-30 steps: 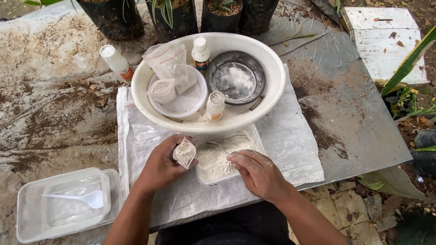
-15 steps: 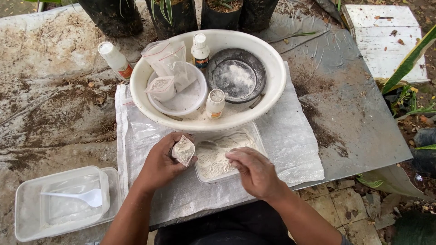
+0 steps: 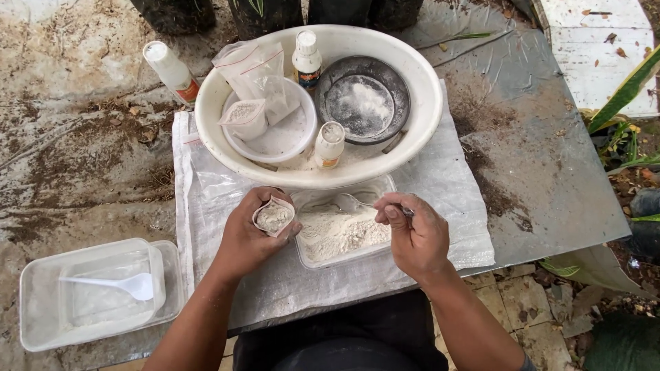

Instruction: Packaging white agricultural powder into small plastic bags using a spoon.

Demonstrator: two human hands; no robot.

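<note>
Near the table's front edge, our left hand [image 3: 249, 237] clamps an open small bag [image 3: 273, 216] of powder, beside the clear tray [image 3: 342, 233]; our right hand [image 3: 414, 237] pinches a spoon [image 3: 350, 203] over it

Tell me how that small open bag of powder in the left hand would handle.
The small bag looks thin and floppy, since the left hand cups it to keep its mouth open. It is probably light, being only part filled. Tilting it would likely spill powder.
</note>
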